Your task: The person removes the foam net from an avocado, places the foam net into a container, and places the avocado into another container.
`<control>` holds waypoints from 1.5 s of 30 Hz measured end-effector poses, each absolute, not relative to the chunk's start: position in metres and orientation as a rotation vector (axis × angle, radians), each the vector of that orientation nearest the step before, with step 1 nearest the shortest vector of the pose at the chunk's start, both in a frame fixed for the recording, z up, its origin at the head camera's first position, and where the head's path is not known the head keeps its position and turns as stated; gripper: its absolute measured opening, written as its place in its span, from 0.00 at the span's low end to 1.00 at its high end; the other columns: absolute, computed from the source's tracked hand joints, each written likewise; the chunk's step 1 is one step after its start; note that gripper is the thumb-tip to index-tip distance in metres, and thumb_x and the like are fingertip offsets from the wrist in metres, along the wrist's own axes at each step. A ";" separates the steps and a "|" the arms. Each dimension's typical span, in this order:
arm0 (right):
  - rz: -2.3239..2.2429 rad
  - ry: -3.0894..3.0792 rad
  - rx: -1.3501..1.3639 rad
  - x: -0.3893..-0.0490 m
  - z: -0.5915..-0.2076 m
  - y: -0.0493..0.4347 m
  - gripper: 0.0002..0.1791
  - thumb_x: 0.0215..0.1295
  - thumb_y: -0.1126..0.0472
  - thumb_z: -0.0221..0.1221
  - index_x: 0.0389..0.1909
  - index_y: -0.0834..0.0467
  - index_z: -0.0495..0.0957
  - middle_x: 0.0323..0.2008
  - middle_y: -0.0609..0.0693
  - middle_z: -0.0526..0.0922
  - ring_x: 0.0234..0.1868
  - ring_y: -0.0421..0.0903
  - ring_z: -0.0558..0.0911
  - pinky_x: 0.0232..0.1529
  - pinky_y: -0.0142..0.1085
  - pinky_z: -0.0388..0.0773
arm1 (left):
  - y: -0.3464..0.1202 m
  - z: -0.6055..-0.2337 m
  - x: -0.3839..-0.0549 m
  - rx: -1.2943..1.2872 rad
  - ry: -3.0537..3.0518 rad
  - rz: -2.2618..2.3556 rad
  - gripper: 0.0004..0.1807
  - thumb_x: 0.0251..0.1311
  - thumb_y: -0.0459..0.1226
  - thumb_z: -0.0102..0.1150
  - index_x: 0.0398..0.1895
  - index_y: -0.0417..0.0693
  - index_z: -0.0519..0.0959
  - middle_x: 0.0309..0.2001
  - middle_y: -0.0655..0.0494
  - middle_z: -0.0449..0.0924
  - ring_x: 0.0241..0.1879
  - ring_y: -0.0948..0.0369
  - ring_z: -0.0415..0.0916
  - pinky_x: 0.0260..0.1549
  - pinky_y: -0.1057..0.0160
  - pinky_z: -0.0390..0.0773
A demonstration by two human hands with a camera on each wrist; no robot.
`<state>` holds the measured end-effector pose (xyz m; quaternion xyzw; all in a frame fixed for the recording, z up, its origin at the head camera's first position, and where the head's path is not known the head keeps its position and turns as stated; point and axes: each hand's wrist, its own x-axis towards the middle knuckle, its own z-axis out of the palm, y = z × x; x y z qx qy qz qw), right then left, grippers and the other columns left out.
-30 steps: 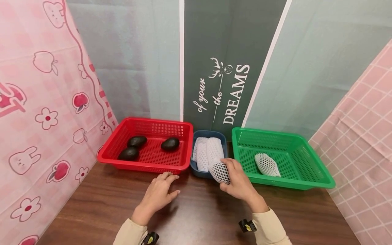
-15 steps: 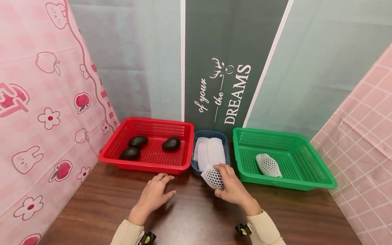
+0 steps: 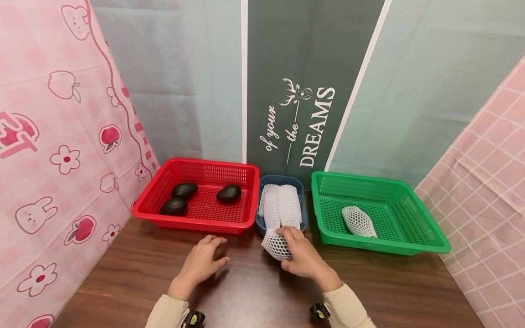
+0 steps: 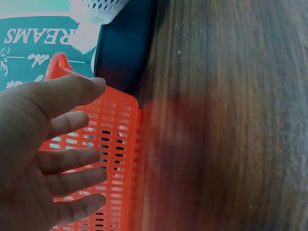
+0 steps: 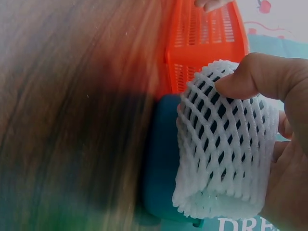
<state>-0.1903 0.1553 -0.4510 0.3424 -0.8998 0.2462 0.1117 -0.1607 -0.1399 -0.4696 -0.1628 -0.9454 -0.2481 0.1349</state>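
My right hand (image 3: 301, 255) grips an avocado in a white foam net sleeve (image 3: 277, 245), held over the front edge of the blue bin (image 3: 304, 223). In the right wrist view the dark fruit shows through the mesh of the netted avocado (image 5: 221, 130), with the thumb across it and an open sleeve end at the bottom. My left hand (image 3: 201, 262) hovers over the table in front of the red basket (image 3: 193, 223), fingers spread and holding nothing. The left wrist view shows the left hand (image 4: 53, 159) before the basket's perforated wall (image 4: 113, 159).
Several white foam sleeves (image 3: 289, 205) lie in the blue bin. Three bare avocados (image 3: 229, 193) sit in the red basket. On the right, a green basket (image 3: 381, 248) holds one netted avocado (image 3: 358, 222). All stand on a wooden table (image 3: 254, 291) before hanging cloths.
My right hand has moved left and toward me with the netted avocado, away from the green basket. My left hand has drifted slightly left and down.
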 end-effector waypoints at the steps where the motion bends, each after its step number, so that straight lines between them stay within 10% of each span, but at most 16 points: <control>1: 0.721 -2.646 1.011 -0.190 -0.451 0.154 0.40 0.33 0.65 0.66 0.55 0.59 0.67 0.52 0.54 0.69 0.53 0.52 0.70 0.48 0.47 0.71 | -0.141 -0.470 -0.161 -0.466 -2.746 -0.723 0.23 0.41 0.41 0.72 0.43 0.44 0.80 0.41 0.48 0.76 0.41 0.51 0.75 0.35 0.50 0.76; 45: 0.597 -2.671 1.033 -0.183 -0.450 0.150 0.39 0.37 0.61 0.70 0.57 0.57 0.69 0.50 0.58 0.70 0.49 0.54 0.73 0.41 0.51 0.71 | -0.148 -0.452 -0.149 -0.404 -2.784 -0.768 0.24 0.42 0.42 0.72 0.45 0.44 0.80 0.42 0.49 0.76 0.42 0.52 0.75 0.38 0.51 0.75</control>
